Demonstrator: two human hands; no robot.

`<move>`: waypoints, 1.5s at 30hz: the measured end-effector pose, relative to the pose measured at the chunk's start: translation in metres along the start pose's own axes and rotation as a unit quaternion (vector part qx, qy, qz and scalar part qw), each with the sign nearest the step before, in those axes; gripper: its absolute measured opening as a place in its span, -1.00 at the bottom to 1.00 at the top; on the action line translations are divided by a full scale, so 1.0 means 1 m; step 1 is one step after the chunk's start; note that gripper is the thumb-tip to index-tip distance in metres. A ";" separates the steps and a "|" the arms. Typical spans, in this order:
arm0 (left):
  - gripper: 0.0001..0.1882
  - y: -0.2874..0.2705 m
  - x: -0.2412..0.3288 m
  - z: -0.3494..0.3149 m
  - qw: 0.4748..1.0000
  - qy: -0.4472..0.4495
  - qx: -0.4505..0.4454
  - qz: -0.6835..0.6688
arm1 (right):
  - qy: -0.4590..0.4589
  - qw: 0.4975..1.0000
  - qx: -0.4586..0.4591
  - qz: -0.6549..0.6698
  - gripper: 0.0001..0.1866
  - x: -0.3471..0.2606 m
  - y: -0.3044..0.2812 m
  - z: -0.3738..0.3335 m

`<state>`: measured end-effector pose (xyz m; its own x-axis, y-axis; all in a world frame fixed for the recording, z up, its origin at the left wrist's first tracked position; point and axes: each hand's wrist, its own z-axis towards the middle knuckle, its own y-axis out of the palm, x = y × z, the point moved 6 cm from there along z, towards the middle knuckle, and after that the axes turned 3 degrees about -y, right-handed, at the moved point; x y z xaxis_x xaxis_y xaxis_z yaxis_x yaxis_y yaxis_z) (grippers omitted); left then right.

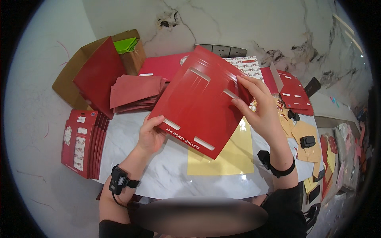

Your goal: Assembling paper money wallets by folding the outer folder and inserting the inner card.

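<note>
A red cardboard wallet pack [194,107] with several cut-out slots is held tilted above the table. Closed on its lower left corner is my left hand [151,135], thumb on the front face. My right hand [260,107] grips the right edge, with its thumb by a slot and the fingers along the upper side. Below the pack, a yellow sheet [230,162] lies partly covered on the white marbled table [158,180]. A stack of dull red envelopes [135,92] sits to the left of the pack.
Several red packs [81,144] stand at the left edge. Behind them, a large red board [99,75] leans in a cardboard box [69,77] near a green basket [125,45]. To the right lie slotted red cards [294,95], tan paper scraps [309,155] and a small black device [307,141].
</note>
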<state>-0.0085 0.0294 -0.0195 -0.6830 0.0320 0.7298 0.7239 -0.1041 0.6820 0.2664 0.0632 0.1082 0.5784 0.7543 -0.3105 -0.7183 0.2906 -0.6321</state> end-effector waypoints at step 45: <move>-0.33 0.073 -0.021 -0.024 0.596 0.221 -0.192 0.748 | 0.575 0.502 -0.211 0.611 -0.64 0.004 0.103 -0.129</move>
<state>0.0563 -0.0031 0.0138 0.6772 -0.6387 0.3654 0.5376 0.0904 -0.8383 0.2446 0.0203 -0.0500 -0.1790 -0.6912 -0.7001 -0.8021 -0.3095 0.5107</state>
